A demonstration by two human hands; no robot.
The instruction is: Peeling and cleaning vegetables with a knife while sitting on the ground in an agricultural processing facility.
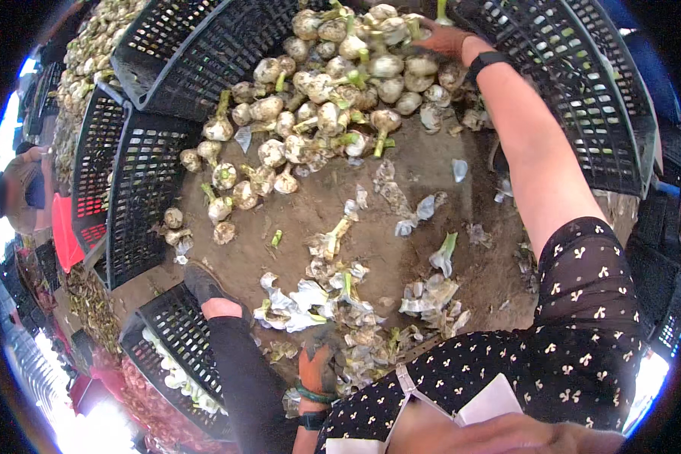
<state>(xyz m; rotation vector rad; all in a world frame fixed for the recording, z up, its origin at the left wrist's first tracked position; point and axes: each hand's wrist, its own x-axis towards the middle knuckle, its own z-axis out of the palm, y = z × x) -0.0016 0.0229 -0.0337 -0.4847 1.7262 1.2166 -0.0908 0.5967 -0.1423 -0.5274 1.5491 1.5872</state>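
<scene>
Reaching far out, my right hand (445,38) lies on the top of the garlic heap (333,91), at the ground's far edge where the black crates (204,45) stand. Its fingers sink among the bulbs, so I cannot tell whether they are spread or pinching one. A black watch (486,60) sits on that wrist, and the arm is bare down to a dotted black sleeve (583,303).

Low down by the near edge, my left hand (316,367) in an orange glove hangs over the husks (340,310); the fingers curl downward, close together, but whether they grip anything I cannot tell. A green band (314,393) rings that wrist.

Loose bulbs trail from the heap toward the left side of the dirt (416,166), some with green stalks. Pale skins and stalk bits lie scattered across the middle. My shoe (200,284) rests near the left edge, just beside a crate (178,333) with pale scraps in it.
</scene>
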